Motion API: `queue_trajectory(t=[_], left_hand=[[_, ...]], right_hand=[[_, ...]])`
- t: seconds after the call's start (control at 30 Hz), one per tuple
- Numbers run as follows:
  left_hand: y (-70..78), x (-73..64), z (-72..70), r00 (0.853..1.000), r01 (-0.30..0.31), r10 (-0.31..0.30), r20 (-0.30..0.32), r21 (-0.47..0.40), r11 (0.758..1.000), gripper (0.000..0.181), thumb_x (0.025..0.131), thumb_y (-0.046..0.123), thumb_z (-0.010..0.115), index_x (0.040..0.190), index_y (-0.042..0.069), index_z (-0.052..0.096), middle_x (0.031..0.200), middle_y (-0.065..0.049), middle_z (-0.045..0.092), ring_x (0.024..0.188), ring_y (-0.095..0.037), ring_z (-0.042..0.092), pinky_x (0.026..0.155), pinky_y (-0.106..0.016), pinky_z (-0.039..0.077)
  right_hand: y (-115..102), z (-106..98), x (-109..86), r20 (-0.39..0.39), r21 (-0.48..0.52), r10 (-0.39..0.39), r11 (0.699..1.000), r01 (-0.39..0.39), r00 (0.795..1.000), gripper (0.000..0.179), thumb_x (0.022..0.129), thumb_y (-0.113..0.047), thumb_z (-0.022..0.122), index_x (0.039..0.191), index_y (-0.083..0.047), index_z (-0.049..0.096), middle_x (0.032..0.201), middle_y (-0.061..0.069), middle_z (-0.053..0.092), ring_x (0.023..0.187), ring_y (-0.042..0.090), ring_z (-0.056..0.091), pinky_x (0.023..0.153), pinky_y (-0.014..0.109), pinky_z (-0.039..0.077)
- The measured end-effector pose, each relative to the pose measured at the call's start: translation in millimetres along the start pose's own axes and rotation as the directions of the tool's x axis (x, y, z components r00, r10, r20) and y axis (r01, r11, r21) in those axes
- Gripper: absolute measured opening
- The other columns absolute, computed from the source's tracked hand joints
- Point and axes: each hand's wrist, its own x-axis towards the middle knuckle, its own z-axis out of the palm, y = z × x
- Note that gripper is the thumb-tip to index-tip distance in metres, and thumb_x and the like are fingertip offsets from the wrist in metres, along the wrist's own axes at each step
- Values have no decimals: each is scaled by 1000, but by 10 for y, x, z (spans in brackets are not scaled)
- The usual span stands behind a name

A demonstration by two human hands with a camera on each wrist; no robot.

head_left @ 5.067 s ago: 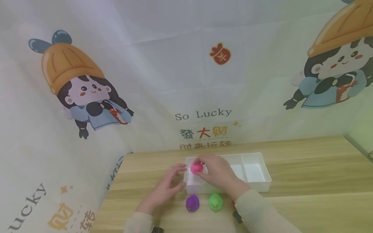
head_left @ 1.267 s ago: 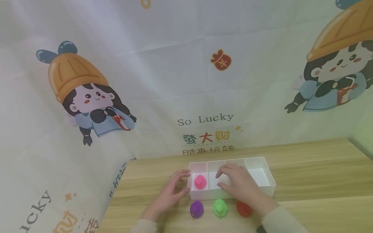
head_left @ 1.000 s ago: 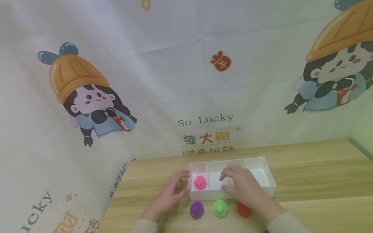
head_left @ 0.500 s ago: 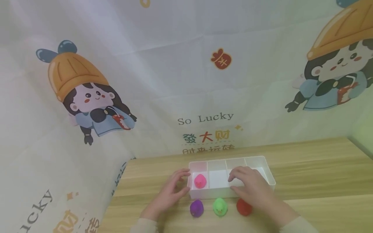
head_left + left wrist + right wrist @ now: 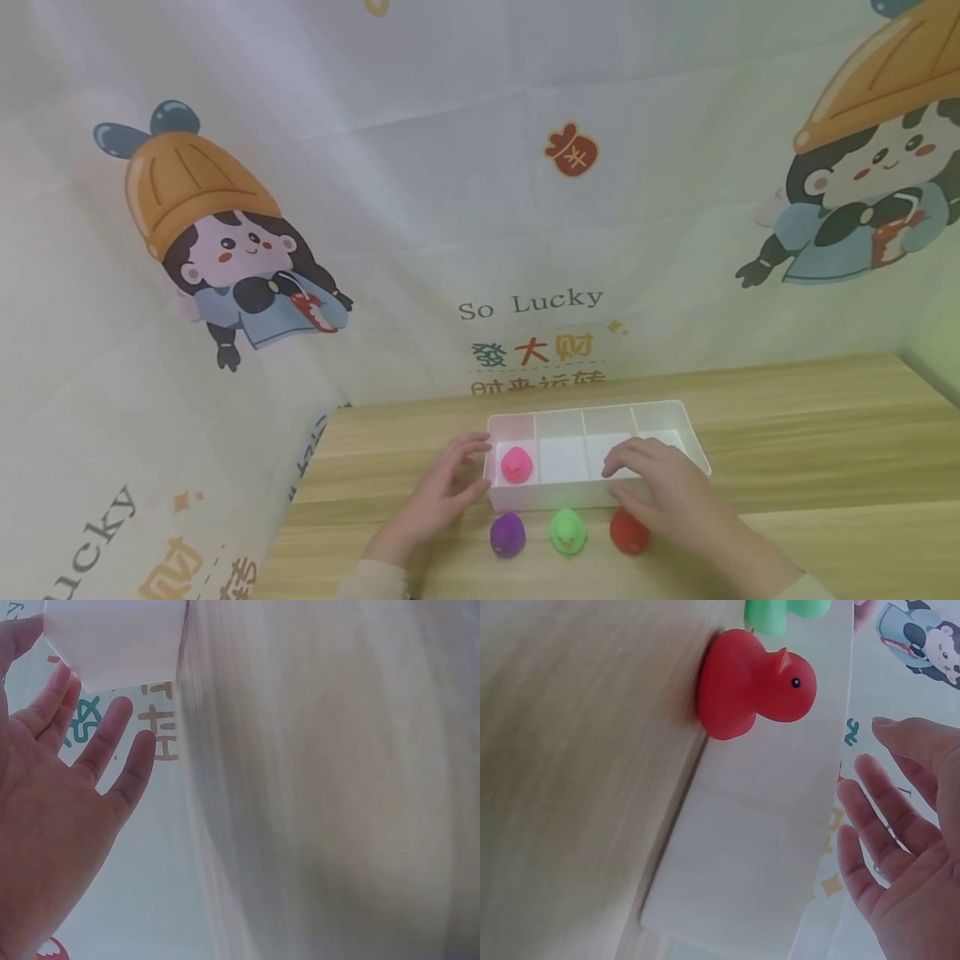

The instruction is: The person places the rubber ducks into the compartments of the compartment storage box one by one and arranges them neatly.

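Observation:
A white divided box (image 5: 525, 499) stands on the table, and a pink rubber duck (image 5: 517, 465) sits in its leftmost compartment. My left hand (image 5: 438, 492) is at the box's left end, fingers spread and fingertips at the wall; the left wrist view shows them by the box's corner. Over the front right part of the box hovers my right hand (image 5: 667, 483), holding nothing, fingers relaxed. In front of the box is a row of ducks: purple (image 5: 507, 535), green (image 5: 567, 532) and red (image 5: 628, 531). My right thumb overlaps the red duck (image 5: 742, 684) in the head view, but the right wrist view shows them apart.
The wooden table (image 5: 810, 450) extends to both sides of the box. Behind it hangs a pale printed cloth (image 5: 420, 167) with cartoon figures and lettering, which also covers the left side.
Earlier my right hand held the pink duck over the leftmost compartment; the duck now sits inside it. Since then the right hand has moved right and toward me. My left hand stays at the box's end.

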Motion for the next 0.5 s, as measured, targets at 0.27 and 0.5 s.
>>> queue_trajectory(t=[0.27, 0.5], left_hand=[[-98, 7, 30, 999, 33, -33, 2, -20, 999, 47, 84, 30, 58, 126, 14, 42, 138, -3, 30, 108, -29, 43, 87, -48, 38], [-103, -5, 34, 999, 47, -47, 2, -23, 999, 48, 85, 30, 57, 127, 15, 41, 138, 1, 29, 108, -28, 43, 86, -47, 39]], right_hand=[[-11, -43, -88, 14, 32, 27, 999, -28, 1000, 28, 68, -14, 72, 89, -25, 58, 95, -18, 54, 88, 3, 48, 75, 22, 43], [-23, -58, -157, 14, 66, 14, 998, -15, 1000, 27, 68, -10, 70, 88, -25, 58, 97, -15, 55, 91, 5, 49, 81, 12, 37]])
